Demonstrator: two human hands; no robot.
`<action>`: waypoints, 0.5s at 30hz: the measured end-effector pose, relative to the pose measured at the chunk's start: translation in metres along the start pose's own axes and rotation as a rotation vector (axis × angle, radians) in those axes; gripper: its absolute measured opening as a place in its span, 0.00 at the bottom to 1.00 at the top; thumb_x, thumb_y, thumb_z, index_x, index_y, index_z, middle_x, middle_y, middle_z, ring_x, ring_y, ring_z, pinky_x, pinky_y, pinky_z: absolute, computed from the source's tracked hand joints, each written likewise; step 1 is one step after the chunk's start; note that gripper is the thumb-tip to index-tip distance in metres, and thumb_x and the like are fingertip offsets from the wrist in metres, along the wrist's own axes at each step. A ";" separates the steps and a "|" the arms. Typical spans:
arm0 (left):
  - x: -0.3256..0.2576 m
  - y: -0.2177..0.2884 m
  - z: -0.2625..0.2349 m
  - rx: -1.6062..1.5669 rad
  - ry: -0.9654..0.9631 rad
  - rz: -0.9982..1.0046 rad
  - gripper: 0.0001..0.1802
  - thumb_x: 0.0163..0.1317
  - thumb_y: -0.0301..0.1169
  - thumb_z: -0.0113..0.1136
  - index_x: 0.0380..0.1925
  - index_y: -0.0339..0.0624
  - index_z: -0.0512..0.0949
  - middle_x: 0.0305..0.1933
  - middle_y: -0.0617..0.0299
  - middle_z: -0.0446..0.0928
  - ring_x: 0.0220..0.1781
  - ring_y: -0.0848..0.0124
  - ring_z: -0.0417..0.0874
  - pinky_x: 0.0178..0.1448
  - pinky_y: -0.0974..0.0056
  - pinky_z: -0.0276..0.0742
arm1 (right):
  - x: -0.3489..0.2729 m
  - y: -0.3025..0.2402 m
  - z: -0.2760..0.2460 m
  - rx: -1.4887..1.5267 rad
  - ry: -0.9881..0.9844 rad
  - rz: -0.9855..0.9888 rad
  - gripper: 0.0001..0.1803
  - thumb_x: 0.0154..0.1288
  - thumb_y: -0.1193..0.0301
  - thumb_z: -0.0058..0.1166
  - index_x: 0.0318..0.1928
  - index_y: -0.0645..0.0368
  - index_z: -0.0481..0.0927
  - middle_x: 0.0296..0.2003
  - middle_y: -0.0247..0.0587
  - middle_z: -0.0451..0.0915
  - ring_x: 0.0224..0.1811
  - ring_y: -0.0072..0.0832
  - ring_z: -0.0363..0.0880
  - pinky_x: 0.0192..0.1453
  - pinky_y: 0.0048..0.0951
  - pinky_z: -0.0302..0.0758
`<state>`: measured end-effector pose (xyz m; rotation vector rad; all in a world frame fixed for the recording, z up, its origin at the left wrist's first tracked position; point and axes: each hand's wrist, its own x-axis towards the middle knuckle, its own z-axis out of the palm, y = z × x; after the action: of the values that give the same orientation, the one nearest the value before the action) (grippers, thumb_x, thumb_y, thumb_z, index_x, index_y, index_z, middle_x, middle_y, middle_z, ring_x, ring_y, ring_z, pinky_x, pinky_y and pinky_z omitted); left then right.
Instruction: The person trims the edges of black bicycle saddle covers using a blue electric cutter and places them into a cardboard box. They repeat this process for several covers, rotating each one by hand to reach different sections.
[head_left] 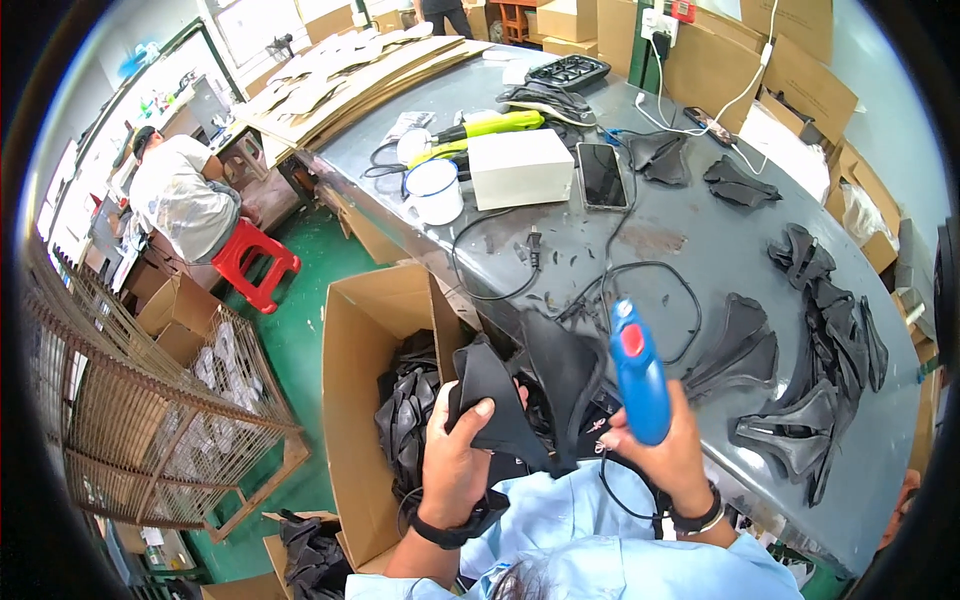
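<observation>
My left grip [455,462] is closed on a black molded piece [495,405], which I hold up at the near edge of the bench [715,235]. My right grip [668,450] is wrapped around a blue handheld tool [640,385] with a red button. Beside my left one stands a cardboard box [350,370] of black parts. More black pieces [840,325] lie along the bench's right edge; toward its far edge I see a white box [522,172] and a phone [602,178].

Bright room, washed-out window [250,28] upper left, fisheye-bent edges, black rim
</observation>
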<state>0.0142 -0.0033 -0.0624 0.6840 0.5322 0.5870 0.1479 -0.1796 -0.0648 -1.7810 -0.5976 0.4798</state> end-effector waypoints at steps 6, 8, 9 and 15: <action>-0.011 -0.017 0.023 -0.083 0.086 0.312 0.25 0.67 0.31 0.48 0.62 0.35 0.59 0.58 0.51 0.69 0.59 0.62 0.73 0.65 0.57 0.66 | -0.025 -0.005 0.032 -0.496 -0.163 -0.385 0.34 0.46 0.57 0.72 0.45 0.67 0.69 0.24 0.50 0.79 0.26 0.45 0.82 0.31 0.36 0.78; -0.014 -0.023 0.024 -0.097 0.134 0.362 0.25 0.68 0.31 0.48 0.63 0.36 0.58 0.59 0.51 0.69 0.58 0.63 0.73 0.65 0.58 0.67 | -0.029 -0.003 0.036 -0.509 -0.178 -0.390 0.33 0.47 0.58 0.71 0.45 0.67 0.69 0.24 0.50 0.79 0.25 0.44 0.82 0.30 0.36 0.78; -0.014 -0.026 0.025 -0.115 0.180 0.406 0.26 0.68 0.32 0.47 0.64 0.37 0.57 0.59 0.52 0.68 0.58 0.63 0.73 0.64 0.59 0.68 | -0.030 -0.001 0.037 -0.527 -0.192 -0.391 0.33 0.47 0.59 0.71 0.45 0.67 0.69 0.24 0.49 0.79 0.25 0.43 0.82 0.30 0.36 0.77; -0.021 -0.038 0.027 -0.045 0.335 0.498 0.26 0.70 0.29 0.44 0.65 0.40 0.53 0.59 0.50 0.68 0.56 0.66 0.74 0.59 0.62 0.72 | -0.032 0.000 0.042 -0.522 -0.208 -0.456 0.31 0.46 0.60 0.72 0.43 0.66 0.71 0.24 0.48 0.79 0.23 0.42 0.81 0.28 0.35 0.76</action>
<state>0.0283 -0.0522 -0.0664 0.6819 0.6602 1.1907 0.0977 -0.1671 -0.0756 -2.0035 -1.3339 0.1986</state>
